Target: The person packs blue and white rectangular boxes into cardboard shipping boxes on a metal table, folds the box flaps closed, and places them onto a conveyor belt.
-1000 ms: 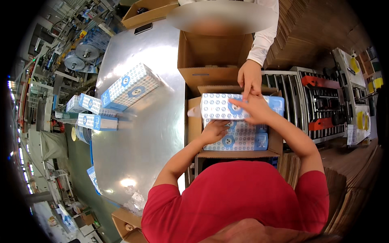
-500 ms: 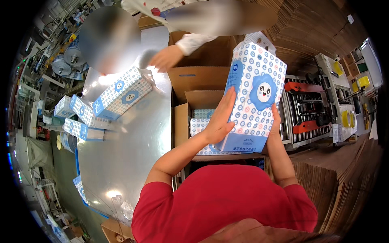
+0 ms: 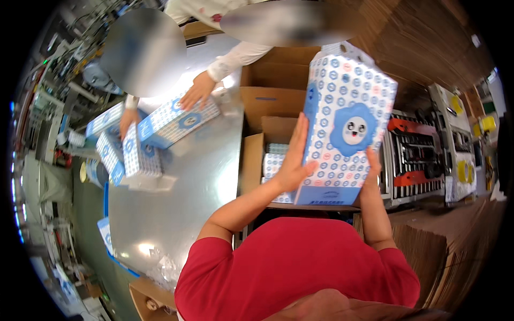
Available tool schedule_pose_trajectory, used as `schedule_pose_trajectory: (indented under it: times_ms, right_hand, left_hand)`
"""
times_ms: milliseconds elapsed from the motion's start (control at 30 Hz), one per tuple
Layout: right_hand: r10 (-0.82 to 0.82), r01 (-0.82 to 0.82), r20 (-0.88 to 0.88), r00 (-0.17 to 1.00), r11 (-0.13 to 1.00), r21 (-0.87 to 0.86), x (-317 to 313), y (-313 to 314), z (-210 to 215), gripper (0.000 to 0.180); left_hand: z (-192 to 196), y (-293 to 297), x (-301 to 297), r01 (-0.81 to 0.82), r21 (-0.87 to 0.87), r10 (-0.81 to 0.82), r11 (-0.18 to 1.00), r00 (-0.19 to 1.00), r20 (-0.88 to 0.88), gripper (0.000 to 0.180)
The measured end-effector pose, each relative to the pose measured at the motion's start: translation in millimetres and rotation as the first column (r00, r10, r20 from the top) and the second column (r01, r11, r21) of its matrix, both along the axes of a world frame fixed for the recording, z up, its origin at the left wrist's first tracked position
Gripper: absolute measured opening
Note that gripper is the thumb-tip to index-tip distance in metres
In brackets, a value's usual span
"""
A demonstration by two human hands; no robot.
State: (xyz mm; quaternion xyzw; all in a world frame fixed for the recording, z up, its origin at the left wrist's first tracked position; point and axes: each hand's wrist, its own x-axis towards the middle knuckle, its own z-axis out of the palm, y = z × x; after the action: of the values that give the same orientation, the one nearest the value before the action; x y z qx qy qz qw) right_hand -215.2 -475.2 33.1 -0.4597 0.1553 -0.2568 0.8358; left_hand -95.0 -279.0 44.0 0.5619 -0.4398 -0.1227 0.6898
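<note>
A tall tissue pack [image 3: 348,134], white with small blue figures, a blue lower band and a smiling flower face, is held upright in front of me. My left hand [image 3: 293,165] presses on its left side, while my right hand [image 3: 372,170] grips the right side near the bottom. Both hands are closed on the pack between them. Beneath and behind it stands an open cardboard carton [image 3: 251,166] with similar tissue packs [image 3: 274,166] inside. The held pack hides much of that carton.
On the metal table [image 3: 198,171] to my left lie several tissue packs [image 3: 179,120]. Across it, a co-worker's hands [image 3: 198,91] touch them. Another open carton [image 3: 270,101] stands further back. A roller conveyor [image 3: 415,152] is at right, stacked flat cardboard [image 3: 415,235] below it.
The pack in my hands has shifted slightly right and looks larger. The co-worker's hand has come down onto a pack, another hand now shows, and the packs on the table have been rearranged.
</note>
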Motion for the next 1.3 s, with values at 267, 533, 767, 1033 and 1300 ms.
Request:
schedule_pose_trajectory:
  times_ms: [267, 533, 767, 1033, 1300]
  right_hand:
    - [0.402, -0.334, 0.032, 0.915, 0.799, -0.5, 50, 39, 25, 0.085]
    - [0.545, -0.305, 0.057, 0.837, 0.55, -0.777, 37, 90, 41, 0.099]
    - [0.4, -0.22, 0.019, 0.916, 0.543, -0.811, -28, 6, 61, 0.081]
    - [0.345, -0.25, -0.029, 0.938, 0.618, -0.745, -74, -46, 30, 0.052]
    - [0.661, -0.545, -0.232, 0.714, 0.316, -0.776, -89, 5, 14, 0.04]
  left_hand:
    - [-52, 107, -22, -0.117, 0.222, 0.213, 0.968, 0.85, -0.481, 0.074]
    - [-8, 152, 29, -0.141, -0.161, 0.095, 0.977, 0.959, -0.267, 0.08]
    - [56, 71, -23, -0.348, -0.084, 0.358, 0.934, 0.897, 0.259, 0.092]
    - [119, 91, -105, -0.949, 0.174, 0.263, 0.263, 0.244, 0.933, 0.085]
    - [95, 185, -255, -0.766, 0.643, -0.271, 0.027, 0.613, 0.742, 0.055]
